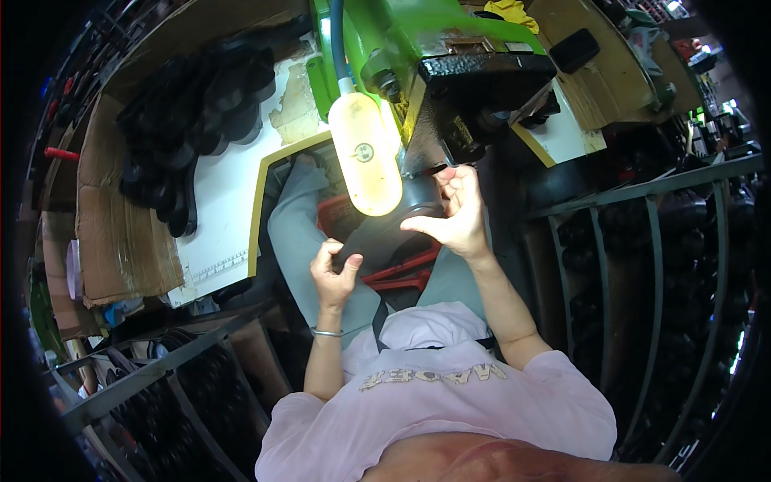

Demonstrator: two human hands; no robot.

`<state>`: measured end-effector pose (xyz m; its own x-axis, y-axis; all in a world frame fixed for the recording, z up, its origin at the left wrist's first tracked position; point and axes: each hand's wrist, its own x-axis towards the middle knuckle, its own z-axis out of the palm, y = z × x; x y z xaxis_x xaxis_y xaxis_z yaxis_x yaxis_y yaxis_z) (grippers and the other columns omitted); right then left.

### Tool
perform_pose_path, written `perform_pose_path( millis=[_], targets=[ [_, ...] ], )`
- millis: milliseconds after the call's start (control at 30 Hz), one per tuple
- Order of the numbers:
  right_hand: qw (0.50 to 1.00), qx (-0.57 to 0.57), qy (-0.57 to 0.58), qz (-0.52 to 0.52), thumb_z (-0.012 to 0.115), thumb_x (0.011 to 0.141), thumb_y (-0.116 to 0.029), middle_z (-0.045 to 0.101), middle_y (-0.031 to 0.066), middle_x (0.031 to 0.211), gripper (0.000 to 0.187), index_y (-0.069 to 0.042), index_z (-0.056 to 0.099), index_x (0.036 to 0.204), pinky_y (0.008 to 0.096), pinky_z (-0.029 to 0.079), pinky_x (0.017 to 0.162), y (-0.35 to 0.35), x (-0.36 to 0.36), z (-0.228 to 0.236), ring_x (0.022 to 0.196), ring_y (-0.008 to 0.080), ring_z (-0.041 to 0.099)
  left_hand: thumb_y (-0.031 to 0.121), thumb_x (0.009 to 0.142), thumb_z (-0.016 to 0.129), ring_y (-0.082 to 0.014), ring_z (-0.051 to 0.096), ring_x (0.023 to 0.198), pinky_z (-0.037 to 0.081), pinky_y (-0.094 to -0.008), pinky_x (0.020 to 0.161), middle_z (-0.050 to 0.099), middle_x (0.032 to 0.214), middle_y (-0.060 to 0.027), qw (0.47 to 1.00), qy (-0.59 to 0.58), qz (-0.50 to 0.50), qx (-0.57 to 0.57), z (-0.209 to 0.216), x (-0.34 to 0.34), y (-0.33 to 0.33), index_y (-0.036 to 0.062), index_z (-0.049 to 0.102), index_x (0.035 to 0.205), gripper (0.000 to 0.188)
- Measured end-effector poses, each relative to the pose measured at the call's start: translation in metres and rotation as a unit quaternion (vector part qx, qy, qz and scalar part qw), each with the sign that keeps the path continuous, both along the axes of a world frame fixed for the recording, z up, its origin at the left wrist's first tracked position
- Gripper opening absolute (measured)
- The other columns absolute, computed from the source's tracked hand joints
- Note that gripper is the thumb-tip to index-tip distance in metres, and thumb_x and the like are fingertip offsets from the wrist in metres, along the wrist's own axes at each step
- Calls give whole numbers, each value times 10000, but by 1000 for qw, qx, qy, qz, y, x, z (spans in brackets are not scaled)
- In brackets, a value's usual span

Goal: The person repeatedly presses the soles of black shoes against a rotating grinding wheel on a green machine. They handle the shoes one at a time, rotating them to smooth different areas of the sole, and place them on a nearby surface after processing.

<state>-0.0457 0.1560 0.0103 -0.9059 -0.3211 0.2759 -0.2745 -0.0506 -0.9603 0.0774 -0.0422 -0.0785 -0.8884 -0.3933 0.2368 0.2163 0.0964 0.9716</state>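
Note:
A black shoe sole (377, 234) is held between my two hands, under the head of a green machine (446, 36). My left hand (334, 275) grips the sole's near left end, thumb on top. At the far right end, my right hand (456, 215) is closed on its edge, with the thumb laid across the upper face. That far end meets the black metal working part of the machine (426, 149); the exact contact is hidden. A lit yellowish lamp (365, 157) hangs just above the sole and covers part of it.
Black soles are heaped on the white tabletop (215, 233) at left, walled by cardboard (128, 233). A red crate (401, 273) sits below my hands. Metal racks with black pieces stand on both sides, the right rack (654, 241) and left rack (165, 377).

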Motion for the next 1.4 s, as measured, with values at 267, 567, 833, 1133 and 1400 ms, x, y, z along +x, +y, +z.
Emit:
perform_pose_path(
  millis=[267,567,833,1133,1400],
  targets=[
    [995,-5,92,-35,899,609,20,527,67,998,666,-50,393,1037,190,491,592,-16,15,-9,819,87,596,94,866,730,-114,523,803,435,-245,735,567,872,-35,993,17,-34,113,-28,4,46,6,569,924,192],
    [974,194,106,-58,930,587,-168,655,50,907,602,-49,626,1093,269,499,704,111,31,86,818,115,633,127,886,672,-145,578,768,495,-266,720,556,827,-38,997,44,-52,-39,-3,-6,34,10,536,980,202],
    [870,-29,359,-336,849,687,13,584,88,1093,552,-2,529,1137,335,489,936,190,-85,89,1046,182,596,3,834,583,-89,360,443,306,-231,437,419,594,17,922,301,-196,145,177,-13,4,77,421,725,209],
    [902,154,249,-318,830,735,-189,663,81,997,403,-32,588,1017,309,474,889,201,-238,-18,981,194,630,170,874,579,-124,386,468,330,-251,471,390,553,6,816,483,-252,-195,309,-16,17,70,418,707,252],
    [903,166,255,-303,808,753,-300,632,84,1183,545,-69,590,1195,367,411,958,216,-231,-13,1136,223,571,236,875,593,-109,315,444,265,-226,419,378,589,17,789,504,-110,-334,321,15,-11,60,432,699,297]
  ],
)
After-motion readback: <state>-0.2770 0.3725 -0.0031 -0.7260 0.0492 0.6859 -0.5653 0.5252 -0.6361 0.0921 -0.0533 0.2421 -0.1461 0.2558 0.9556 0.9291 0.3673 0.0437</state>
